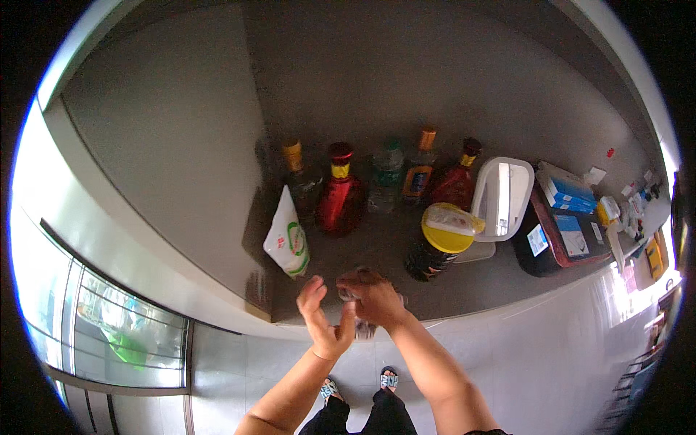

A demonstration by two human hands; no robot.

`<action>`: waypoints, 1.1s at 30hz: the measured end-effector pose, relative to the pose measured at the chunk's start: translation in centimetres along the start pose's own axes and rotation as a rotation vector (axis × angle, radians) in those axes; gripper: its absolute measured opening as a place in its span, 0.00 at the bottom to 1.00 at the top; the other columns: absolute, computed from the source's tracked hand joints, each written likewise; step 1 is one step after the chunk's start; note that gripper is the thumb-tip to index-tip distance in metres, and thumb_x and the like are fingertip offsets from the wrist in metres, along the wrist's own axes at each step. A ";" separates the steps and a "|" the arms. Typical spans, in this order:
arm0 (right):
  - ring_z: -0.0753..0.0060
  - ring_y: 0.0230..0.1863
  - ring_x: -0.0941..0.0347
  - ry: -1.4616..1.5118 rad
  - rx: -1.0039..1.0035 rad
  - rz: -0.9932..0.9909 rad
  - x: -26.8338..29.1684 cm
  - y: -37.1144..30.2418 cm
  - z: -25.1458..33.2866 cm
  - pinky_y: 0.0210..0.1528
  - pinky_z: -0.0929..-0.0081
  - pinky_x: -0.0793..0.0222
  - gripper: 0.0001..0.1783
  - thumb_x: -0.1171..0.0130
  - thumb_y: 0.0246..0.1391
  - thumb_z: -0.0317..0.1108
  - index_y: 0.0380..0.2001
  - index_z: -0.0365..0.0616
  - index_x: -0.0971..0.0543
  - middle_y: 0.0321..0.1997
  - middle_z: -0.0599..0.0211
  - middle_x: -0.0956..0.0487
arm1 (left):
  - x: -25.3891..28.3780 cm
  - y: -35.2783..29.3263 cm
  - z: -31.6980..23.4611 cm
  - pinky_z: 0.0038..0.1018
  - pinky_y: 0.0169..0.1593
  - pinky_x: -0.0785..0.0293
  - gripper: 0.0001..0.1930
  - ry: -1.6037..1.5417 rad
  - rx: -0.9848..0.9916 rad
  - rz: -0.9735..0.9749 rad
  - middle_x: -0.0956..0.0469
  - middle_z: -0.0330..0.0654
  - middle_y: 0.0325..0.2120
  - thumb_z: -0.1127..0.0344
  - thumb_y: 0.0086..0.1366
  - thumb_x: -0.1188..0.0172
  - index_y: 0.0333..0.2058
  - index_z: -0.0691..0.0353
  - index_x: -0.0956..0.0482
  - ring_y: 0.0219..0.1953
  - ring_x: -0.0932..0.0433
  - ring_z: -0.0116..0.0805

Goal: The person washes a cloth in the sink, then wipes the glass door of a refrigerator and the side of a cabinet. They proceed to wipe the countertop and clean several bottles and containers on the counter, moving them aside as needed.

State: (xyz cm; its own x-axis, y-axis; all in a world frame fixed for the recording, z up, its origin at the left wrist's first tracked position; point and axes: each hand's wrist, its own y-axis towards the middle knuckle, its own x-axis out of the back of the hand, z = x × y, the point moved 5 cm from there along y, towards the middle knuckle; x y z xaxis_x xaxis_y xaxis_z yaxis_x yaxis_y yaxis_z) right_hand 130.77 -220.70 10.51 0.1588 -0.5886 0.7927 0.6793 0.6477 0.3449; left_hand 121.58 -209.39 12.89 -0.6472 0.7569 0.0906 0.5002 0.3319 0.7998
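My right hand (377, 299) is closed at the front edge of the shelf around a clear, shiny object (365, 331), whose kind is blurred and mostly covered by the fingers. Close beside it on the left, my left hand (322, 319) has its fingers raised and apart from its thumb, with nothing seen in them. Just beyond the left fingers stands a white pouch with green print (288, 239). To the right of my right hand is a dark canister with a yellow lid (442, 232).
Behind stand a clear bottle with a gold cap (293, 156), a red bottle (341, 199), a plastic water bottle (386, 174), an orange-capped bottle (419, 174) and another red bottle (455, 181). Rightward are a white-rimmed container (502, 199), a black box (536, 246) and blue packets (569, 192).
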 end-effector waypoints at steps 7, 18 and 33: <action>0.62 0.40 0.22 0.196 -0.486 -0.553 9.8 -10.9 -6.0 0.43 0.68 0.27 0.24 0.42 0.36 0.23 0.43 0.43 0.20 0.41 0.58 0.20 | -12.8 2.5 2.0 0.42 0.62 0.40 0.53 0.021 0.162 0.484 0.37 0.60 0.55 0.54 0.45 0.23 0.62 0.72 0.46 0.58 0.37 0.56; 0.68 0.48 0.25 0.359 -0.523 -0.403 12.7 -8.0 -10.6 0.51 0.74 0.30 0.34 0.41 0.40 0.24 0.57 0.39 0.29 0.48 0.55 0.23 | -17.7 2.1 2.1 0.38 0.62 0.37 0.58 -0.211 0.449 0.407 0.34 0.56 0.55 0.58 0.36 0.19 0.62 0.70 0.47 0.58 0.33 0.49; 0.58 0.46 0.21 0.523 -0.208 -0.068 5.2 0.7 -1.2 0.51 0.71 0.29 0.31 0.42 0.39 0.27 0.53 0.42 0.26 0.47 0.53 0.21 | -0.4 2.1 4.3 0.36 0.59 0.33 0.55 -0.009 0.564 0.189 0.31 0.52 0.53 0.60 0.36 0.19 0.60 0.68 0.45 0.56 0.30 0.44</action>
State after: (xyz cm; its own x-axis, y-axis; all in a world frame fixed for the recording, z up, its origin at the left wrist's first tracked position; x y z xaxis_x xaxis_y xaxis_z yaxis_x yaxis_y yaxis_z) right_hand 132.99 -223.89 14.26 0.4075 -0.8215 0.3989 0.8188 0.5220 0.2388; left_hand 125.34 -206.56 11.95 -0.5131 0.8362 0.1937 0.8364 0.4364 0.3316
